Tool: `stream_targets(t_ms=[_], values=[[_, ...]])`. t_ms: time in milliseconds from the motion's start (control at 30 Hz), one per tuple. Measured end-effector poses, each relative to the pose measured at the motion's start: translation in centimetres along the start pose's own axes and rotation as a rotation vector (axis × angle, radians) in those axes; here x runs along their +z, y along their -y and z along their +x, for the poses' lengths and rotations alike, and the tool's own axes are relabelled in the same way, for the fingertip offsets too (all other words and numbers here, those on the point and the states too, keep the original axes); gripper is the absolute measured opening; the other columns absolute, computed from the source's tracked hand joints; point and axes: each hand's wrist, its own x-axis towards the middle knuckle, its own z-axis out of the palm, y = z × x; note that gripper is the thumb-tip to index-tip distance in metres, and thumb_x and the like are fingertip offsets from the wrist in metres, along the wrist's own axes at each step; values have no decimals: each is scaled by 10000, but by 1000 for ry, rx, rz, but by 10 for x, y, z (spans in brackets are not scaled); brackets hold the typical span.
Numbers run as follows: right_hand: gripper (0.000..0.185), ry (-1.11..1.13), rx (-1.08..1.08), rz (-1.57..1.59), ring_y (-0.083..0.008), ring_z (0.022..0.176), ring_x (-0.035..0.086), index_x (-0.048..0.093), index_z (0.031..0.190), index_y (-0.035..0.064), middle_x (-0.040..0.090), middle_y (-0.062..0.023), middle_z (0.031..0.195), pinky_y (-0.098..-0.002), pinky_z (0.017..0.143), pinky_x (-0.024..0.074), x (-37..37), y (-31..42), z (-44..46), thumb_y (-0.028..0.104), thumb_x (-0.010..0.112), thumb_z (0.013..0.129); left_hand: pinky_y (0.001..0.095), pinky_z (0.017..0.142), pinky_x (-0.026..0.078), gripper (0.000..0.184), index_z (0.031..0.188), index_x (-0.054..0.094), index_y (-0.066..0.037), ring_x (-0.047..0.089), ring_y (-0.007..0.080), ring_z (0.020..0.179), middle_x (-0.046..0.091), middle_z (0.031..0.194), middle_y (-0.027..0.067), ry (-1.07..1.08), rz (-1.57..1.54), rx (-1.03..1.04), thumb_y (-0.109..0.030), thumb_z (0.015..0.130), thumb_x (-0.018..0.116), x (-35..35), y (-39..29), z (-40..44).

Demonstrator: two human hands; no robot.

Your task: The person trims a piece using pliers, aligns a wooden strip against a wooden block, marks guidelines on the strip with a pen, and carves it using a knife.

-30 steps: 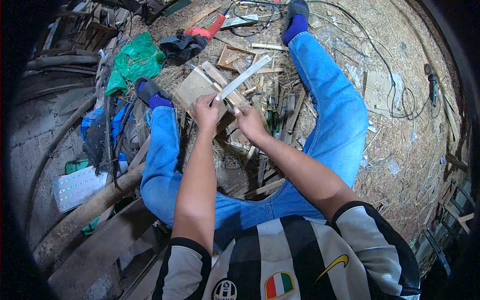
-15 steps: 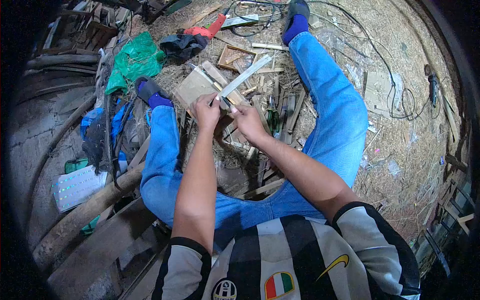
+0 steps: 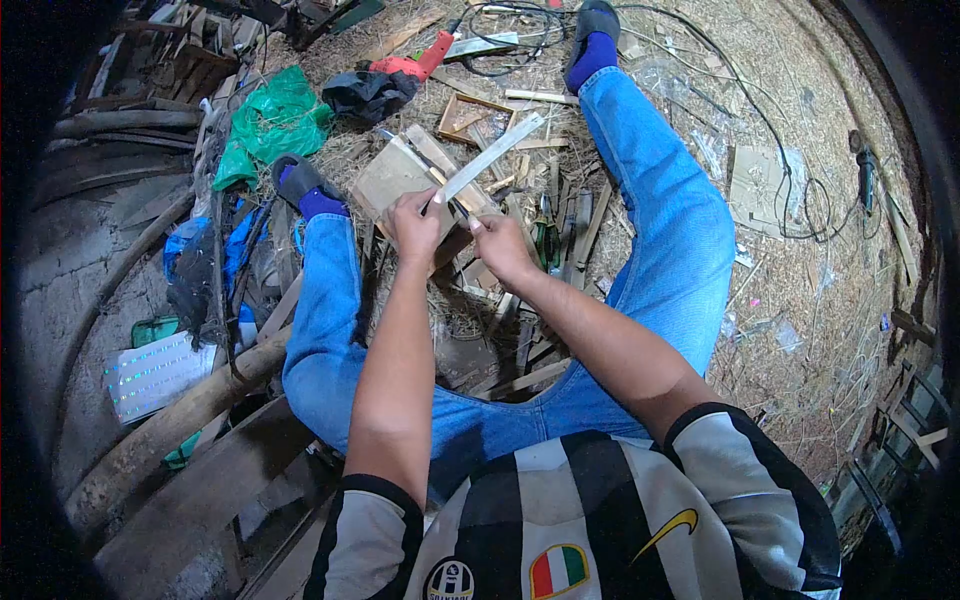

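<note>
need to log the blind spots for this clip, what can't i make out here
All in the head view:
- Lower end of the pale wood strip: hidden by the left hand.
- Most of the dark tool: hidden by the right hand, so its type is unclear.
- Anything beneath the green plastic: covered by it.
- Marks on the white sheet: too small to read.
- Tip of the right shoe: apparently cut off by the top edge.
</note>
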Motion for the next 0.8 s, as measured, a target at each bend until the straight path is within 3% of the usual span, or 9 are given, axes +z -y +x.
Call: stream_targets(t_ms=[133, 200, 300, 367, 433, 500, 600, 700, 800], values=[[304, 11, 16, 3, -124, 585, 576, 728, 1107, -20, 618, -35, 659, -325, 580, 468, -6, 19, -13, 241, 581, 1053, 384, 880, 542, 246, 1052, 784, -6, 722, 310, 941, 747, 1002, 189, -5, -28, 0, -184, 882, 776, 4, 6, 1], [307, -5, 13, -29, -124, 587, 576, 727, 1105, -20, 623, -37, 667, -326, 585, 472, -9, 25, -16, 246, 582, 1051, 421, 998, 419, 203, 1039, 820, -155, 605, 299, 1052, 734, 1006, 60, 29, -66, -93, -263, 874, 772, 6, 11, 1], [313, 0, -24, 16, -128, 598, 581, 727, 1111, -17, 631, -47, 680, -335, 597, 478, -3, 2, -5, 256, 586, 1047, 421, 996, 425, 207, 1048, 817, -152, 611, 303, 1043, 733, 1012, 62, 36, -55, -123, -259, 877, 771, 4, 5, 0], [292, -58, -54, -28, -288, 631, 672, 736, 1015, -17, 673, -166, 668, -434, 674, 515, 1, -10, 2, 248, 614, 1011, 419, 994, 424, 205, 1046, 818, -151, 614, 303, 1040, 736, 1013, 63, 33, -61, -124, -253, 873, 772, 4, 5, 0], [290, -43, -8, -14, -311, 659, 680, 736, 1019, -18, 682, -182, 695, -444, 692, 516, -2, 0, -2, 245, 615, 1008, 417, 993, 424, 204, 1043, 818, -150, 617, 303, 1036, 739, 1014, 64, 31, -67, -126, -246, 870, 773, 3, 2, 0], [288, -26, 40, 0, -334, 687, 687, 736, 1023, -19, 691, -198, 722, -454, 709, 516, -1, 1, -2, 242, 617, 1006, 377, 867, 542, 229, 1047, 791, -16, 724, 301, 926, 749, 995, 188, -7, -46, -12, -174, 883, 774, 2, 1, 0], [288, -88, -43, -8, -349, 708, 694, 739, 1030, -18, 698, -208, 745, -460, 725, 518, 4, -3, 2, 242, 620, 1003, 379, 861, 544, 222, 1047, 792, -15, 726, 303, 918, 750, 992, 191, -15, -25, 35, -163, 882, 772, 2, 4, 1], [283, -50, 18, 29, -341, 684, 692, 743, 1033, -14, 697, -206, 731, -455, 711, 521, 2, 3, -3, 241, 624, 1000, 420, 985, 411, 172, 1005, 823, -152, 621, 299, 1038, 748, 1005, 67, 10, -58, -57, -232, 862, 769, 7, 10, 1], [288, -82, -133, -23, -317, 628, 681, 744, 1022, -18, 683, -187, 678, -444, 671, 520, 1, 7, -8, 242, 620, 1005, 419, 992, 407, 173, 1000, 822, -151, 621, 301, 1045, 748, 1007, 63, 8, -69, -64, -252, 870, 766, 9, 13, 2]])
